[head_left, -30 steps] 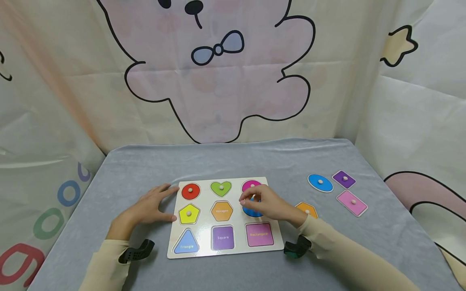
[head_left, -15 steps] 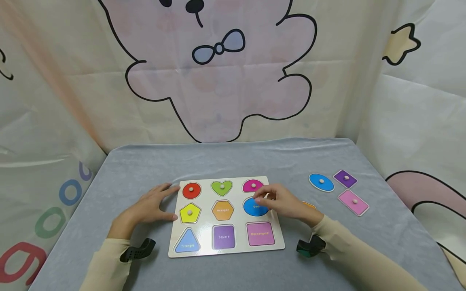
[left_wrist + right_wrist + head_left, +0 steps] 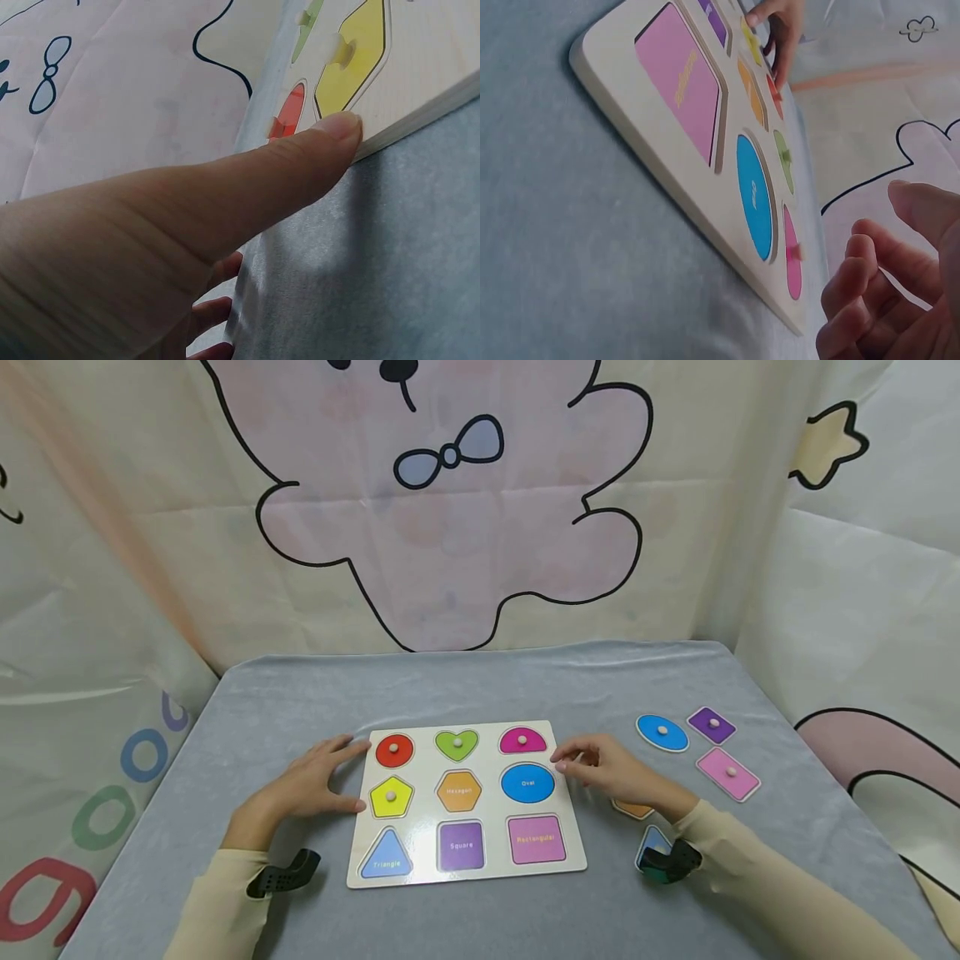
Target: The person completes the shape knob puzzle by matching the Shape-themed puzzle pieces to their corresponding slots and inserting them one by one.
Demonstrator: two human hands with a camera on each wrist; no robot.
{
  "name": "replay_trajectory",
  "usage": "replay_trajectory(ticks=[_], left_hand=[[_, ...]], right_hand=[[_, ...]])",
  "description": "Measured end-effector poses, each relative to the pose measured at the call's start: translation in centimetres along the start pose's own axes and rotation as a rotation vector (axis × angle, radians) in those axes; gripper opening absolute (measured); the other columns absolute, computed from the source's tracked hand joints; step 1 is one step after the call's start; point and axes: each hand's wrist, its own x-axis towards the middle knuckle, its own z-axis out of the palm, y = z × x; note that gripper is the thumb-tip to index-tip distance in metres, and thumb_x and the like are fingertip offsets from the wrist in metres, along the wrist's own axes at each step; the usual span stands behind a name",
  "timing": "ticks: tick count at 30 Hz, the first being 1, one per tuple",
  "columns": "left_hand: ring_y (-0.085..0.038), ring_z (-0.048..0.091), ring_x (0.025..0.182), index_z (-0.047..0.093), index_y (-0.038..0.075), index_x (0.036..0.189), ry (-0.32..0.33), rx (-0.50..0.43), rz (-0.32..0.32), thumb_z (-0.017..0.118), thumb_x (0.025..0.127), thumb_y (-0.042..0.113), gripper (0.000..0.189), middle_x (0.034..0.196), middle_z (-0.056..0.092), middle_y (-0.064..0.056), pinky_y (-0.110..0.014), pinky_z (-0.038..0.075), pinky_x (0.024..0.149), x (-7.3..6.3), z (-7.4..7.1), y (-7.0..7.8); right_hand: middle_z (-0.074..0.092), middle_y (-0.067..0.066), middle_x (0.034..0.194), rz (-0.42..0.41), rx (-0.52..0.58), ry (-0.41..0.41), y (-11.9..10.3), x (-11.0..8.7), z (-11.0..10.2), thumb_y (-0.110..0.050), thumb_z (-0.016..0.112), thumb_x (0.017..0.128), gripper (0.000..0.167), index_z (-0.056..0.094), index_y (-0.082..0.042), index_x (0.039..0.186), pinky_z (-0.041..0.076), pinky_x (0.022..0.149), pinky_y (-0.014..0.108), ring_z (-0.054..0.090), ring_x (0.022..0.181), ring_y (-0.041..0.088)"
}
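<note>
A white wooden knob puzzle board [image 3: 424, 818] lies on the grey cloth. My left hand [image 3: 303, 785] touches its left edge, thumb and fingers spread apart; in the left wrist view the thumb tip rests beside the yellow pentagon [image 3: 356, 71]. Knobbed pieces sit in the board: the red circle [image 3: 387, 758], green heart [image 3: 448, 739] and magenta half circle [image 3: 513, 747], besides that pentagon. Bare printed recesses show, including the oval [image 3: 527, 793] and hexagon [image 3: 459, 802]. Beside the upper right edge hovers my right hand [image 3: 611, 770], fingers loosely bent, nothing between them in the right wrist view.
Right of the board lie a blue oval piece [image 3: 652, 737], a purple piece [image 3: 705, 732] and a pink rectangle piece [image 3: 723, 783]. Partly hidden under my right arm are an orange piece [image 3: 632, 810] and a blue piece [image 3: 654, 838]. Printed curtains surround the table.
My right hand has moved right, from above the oval recess to beyond the board's edge, uncovering the half circle and that recess. The left hand stays put.
</note>
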Motion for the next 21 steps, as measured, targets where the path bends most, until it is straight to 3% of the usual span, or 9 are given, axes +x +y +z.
replay_trajectory(ticks=[14,21], left_hand=[[-0.052,0.026,0.147,0.043,0.020,0.155,-0.005,0.010,-0.006,0.086,0.073,0.049,0.097,0.162,0.030,-0.026,-0.079,0.027,0.110,0.0,-0.1,0.2],[-0.053,0.026,0.146,0.043,0.019,0.154,-0.008,0.015,-0.006,0.086,0.073,0.049,0.097,0.161,0.031,-0.026,-0.079,0.027,0.110,0.1,-0.1,0.1]], right_hand=[[0.069,0.018,0.102,0.010,-0.028,0.079,2.1,-2.5,-2.4,-0.012,0.064,0.098,0.020,0.072,0.001,0.112,0.055,0.065,0.023,0.060,0.075,0.019],[0.067,0.017,0.098,0.019,-0.015,0.092,3.2,-3.4,-2.9,-0.011,0.065,0.098,0.021,0.071,0.003,0.112,0.051,0.052,0.024,0.056,0.060,0.021]])
